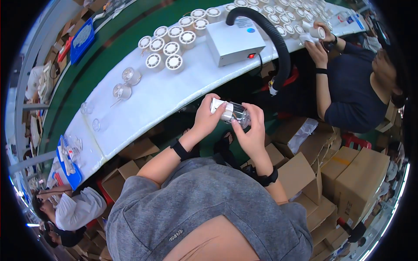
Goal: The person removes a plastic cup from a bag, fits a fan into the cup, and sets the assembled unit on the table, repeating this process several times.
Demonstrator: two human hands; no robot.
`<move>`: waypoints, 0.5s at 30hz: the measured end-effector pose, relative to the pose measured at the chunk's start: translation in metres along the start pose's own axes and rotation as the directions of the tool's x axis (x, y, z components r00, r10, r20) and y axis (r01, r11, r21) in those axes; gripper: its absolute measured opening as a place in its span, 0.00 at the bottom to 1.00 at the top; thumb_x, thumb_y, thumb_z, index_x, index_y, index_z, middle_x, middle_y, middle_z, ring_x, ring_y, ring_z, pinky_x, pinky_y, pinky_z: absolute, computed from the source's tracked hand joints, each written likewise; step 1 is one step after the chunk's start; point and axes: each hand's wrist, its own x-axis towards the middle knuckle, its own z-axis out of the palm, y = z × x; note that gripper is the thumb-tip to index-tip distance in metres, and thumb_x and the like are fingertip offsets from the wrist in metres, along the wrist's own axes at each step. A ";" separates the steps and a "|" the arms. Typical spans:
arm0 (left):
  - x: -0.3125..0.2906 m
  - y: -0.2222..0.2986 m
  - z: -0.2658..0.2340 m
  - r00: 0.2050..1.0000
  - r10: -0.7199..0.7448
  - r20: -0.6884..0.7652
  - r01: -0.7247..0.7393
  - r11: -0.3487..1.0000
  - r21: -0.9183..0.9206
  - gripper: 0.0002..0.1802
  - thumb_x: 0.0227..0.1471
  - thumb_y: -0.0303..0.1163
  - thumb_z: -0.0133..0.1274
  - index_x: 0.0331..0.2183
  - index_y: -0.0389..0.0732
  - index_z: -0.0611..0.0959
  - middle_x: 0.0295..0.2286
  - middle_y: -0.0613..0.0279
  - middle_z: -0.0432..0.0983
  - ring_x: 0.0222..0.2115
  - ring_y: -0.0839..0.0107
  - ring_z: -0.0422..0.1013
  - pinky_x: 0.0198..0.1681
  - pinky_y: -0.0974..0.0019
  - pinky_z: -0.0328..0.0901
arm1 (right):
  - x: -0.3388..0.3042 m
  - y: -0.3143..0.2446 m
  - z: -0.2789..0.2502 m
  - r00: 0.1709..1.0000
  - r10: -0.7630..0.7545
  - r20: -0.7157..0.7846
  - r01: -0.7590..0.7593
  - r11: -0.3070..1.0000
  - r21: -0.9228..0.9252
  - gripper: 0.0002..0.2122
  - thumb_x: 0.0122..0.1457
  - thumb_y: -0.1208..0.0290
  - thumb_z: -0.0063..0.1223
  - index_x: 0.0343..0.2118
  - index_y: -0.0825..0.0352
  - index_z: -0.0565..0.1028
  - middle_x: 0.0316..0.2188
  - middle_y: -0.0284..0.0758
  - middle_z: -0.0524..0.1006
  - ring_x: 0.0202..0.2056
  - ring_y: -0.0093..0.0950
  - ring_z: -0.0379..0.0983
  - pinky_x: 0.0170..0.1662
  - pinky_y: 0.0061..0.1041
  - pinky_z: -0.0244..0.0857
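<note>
My left hand is wrapped round the white end of a small cylindrical unit, thumb on its side. The fingers of my right hand close round the clear plastic cup at the unit's other end. White part and cup meet end to end, held sideways just off the table's near edge. Whether they are locked together I cannot tell. Inside the cup something thin and brownish shows, partly hidden by fingers. On the white table ahead stand two similar units with clear cups.
Several white round units with slotted tops cover the table's far side. A grey metal box carries a black flexible hose curving down at right. Blue trays lie leftward. Cardboard boxes stand behind right; a co-worker handles a white unit.
</note>
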 end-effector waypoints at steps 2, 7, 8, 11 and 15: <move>-0.006 0.011 -0.013 0.996 -0.005 0.085 0.022 0.980 -0.196 0.15 0.47 0.37 0.45 0.34 0.38 0.67 0.28 0.58 0.66 0.29 0.68 0.64 0.33 0.68 0.60 | 0.003 0.002 0.003 0.968 0.198 0.152 -0.232 0.940 0.251 0.22 0.47 0.76 0.48 0.47 0.69 0.59 0.39 0.36 0.63 0.41 0.27 0.62 0.41 0.23 0.61; -0.019 0.015 -0.036 0.991 0.079 0.109 -0.028 0.912 -0.410 0.13 0.52 0.37 0.35 0.35 0.40 0.67 0.26 0.65 0.65 0.29 0.78 0.62 0.32 0.74 0.58 | 0.010 0.002 0.005 0.811 0.242 0.532 -0.577 0.479 0.661 0.22 0.47 0.77 0.47 0.47 0.69 0.59 0.42 0.39 0.62 0.44 0.28 0.61 0.42 0.24 0.62; -0.020 0.015 -0.039 0.993 0.076 0.093 -0.031 0.911 -0.412 0.13 0.52 0.37 0.35 0.35 0.40 0.67 0.26 0.65 0.65 0.29 0.78 0.62 0.32 0.74 0.58 | 0.009 0.000 0.004 0.824 0.206 0.527 -0.547 0.530 0.648 0.21 0.48 0.77 0.46 0.48 0.69 0.58 0.42 0.39 0.63 0.44 0.28 0.62 0.40 0.23 0.63; -0.027 0.014 -0.044 0.994 0.101 0.045 -0.074 0.907 -0.415 0.16 0.53 0.39 0.31 0.36 0.38 0.67 0.28 0.63 0.65 0.31 0.77 0.61 0.36 0.74 0.57 | 0.006 -0.009 0.001 0.841 0.122 0.527 -0.479 0.621 0.620 0.20 0.50 0.77 0.44 0.48 0.69 0.58 0.40 0.40 0.65 0.42 0.28 0.64 0.37 0.22 0.65; -0.036 0.024 -0.046 0.960 0.271 -0.074 -0.281 0.938 -0.202 0.17 0.52 0.39 0.30 0.36 0.36 0.66 0.29 0.61 0.65 0.31 0.75 0.62 0.36 0.74 0.57 | 0.009 -0.020 -0.006 0.828 0.227 0.513 -0.522 0.648 0.554 0.19 0.52 0.75 0.41 0.48 0.70 0.57 0.34 0.39 0.69 0.34 0.25 0.69 0.32 0.18 0.66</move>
